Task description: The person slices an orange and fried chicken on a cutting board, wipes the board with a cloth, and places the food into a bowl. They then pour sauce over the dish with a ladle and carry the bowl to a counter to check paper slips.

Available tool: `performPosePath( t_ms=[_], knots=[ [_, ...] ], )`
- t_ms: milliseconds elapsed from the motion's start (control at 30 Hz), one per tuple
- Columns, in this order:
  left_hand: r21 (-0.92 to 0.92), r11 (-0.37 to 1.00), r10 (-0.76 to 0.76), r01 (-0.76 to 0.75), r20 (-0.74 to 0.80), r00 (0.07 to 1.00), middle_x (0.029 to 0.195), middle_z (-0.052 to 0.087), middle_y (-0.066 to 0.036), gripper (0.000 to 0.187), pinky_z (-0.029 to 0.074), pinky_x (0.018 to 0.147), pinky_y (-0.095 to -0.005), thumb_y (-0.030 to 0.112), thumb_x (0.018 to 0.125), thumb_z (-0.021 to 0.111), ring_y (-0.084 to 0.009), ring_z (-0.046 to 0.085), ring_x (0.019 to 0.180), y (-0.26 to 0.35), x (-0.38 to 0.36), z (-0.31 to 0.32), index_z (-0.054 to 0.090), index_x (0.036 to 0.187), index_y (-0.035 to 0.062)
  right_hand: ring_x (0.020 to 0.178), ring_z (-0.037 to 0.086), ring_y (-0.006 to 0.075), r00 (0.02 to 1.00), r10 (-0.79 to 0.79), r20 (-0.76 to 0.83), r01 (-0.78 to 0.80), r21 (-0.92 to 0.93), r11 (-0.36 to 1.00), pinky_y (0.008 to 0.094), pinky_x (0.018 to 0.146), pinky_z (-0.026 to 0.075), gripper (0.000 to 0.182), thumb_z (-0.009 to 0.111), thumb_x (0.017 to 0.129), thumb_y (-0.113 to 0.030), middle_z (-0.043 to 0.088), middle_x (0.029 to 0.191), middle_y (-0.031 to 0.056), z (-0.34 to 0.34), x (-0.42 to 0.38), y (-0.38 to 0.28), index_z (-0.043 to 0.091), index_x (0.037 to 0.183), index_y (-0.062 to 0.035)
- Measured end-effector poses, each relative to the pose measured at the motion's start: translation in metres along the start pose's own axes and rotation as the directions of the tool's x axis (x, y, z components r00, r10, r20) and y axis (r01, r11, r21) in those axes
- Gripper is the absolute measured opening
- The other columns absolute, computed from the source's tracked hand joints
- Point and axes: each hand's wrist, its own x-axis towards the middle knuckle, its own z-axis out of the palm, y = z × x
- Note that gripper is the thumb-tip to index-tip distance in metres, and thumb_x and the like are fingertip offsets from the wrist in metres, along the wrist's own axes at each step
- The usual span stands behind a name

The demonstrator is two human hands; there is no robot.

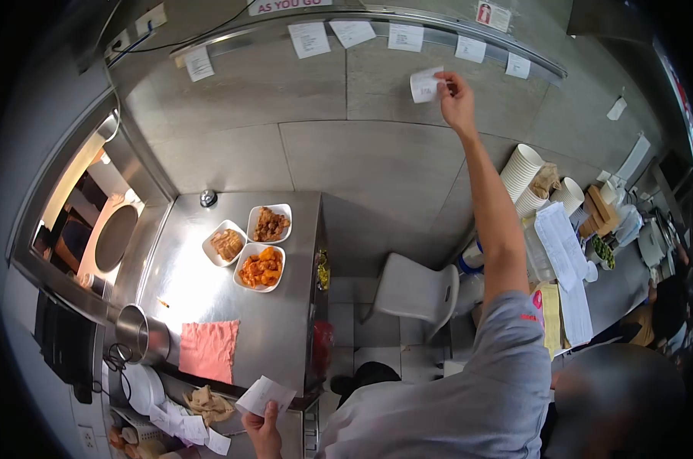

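Observation:
My right hand (456, 99) is raised toward the tiled wall, fingers pinched on a small white paper slip (424, 86) with print on it. Above it, a metal rail (377, 15) holds several printed slips (309, 40). Low at the front of the steel counter, my left hand (265, 430) grips a folded white paper slip (265, 395). Beyond that hand a pink cloth (209, 349) lies flat on the steel counter (284, 336). Three white bowls of food stand farther back: orange pieces (261, 268), dark brown pieces (271, 225) and pale browned slices (227, 244).
A bell (208, 198) stands at the counter's back, and a metal pot (141, 334) at its left. A pass-through window (94, 206) opens left. A white chair (415, 291) stands on the floor. Stacked paper cups (520, 172) are at right, near another person's blurred head (618, 402).

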Motion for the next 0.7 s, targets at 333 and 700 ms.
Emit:
performPosePath(
  t_ms=[333, 700],
  knots=[
    [0.012, 0.996, -0.093, 0.093, 0.126, 0.988, 0.114, 0.071, -0.013, 0.034, 0.052, 0.091, -0.0338, 0.014, 0.096, 0.072, -0.0197, 0.066, 0.104, 0.003, 0.02, 0.026, 0.065, 0.121, -0.0088, 0.08, 0.064, 0.0171, 0.961, -0.252, -0.116, 0.238, -0.126, 0.963, 0.0309, 0.073, 0.051, 0.017, 0.062, 0.096, -0.007, 0.068, 0.1, 0.0084, -0.047, 0.079, -0.025, 0.072, 0.109, -0.0065],
    [0.016, 0.994, -0.11, 0.109, 0.109, 0.988, 0.108, 0.073, -0.009, 0.029, 0.051, 0.087, -0.03, 0.013, 0.095, 0.072, -0.0148, 0.066, 0.099, 0.011, 0.018, 0.049, 0.069, 0.116, -0.0071, 0.08, 0.061, 0.0109, 0.938, 0.076, -0.337, -0.154, -0.209, 0.966, 0.0275, 0.074, 0.05, 0.021, 0.071, 0.089, -0.015, 0.07, 0.089, 0.0039, -0.121, 0.117, 0.131, 0.076, 0.104, -0.0009]
  ],
)
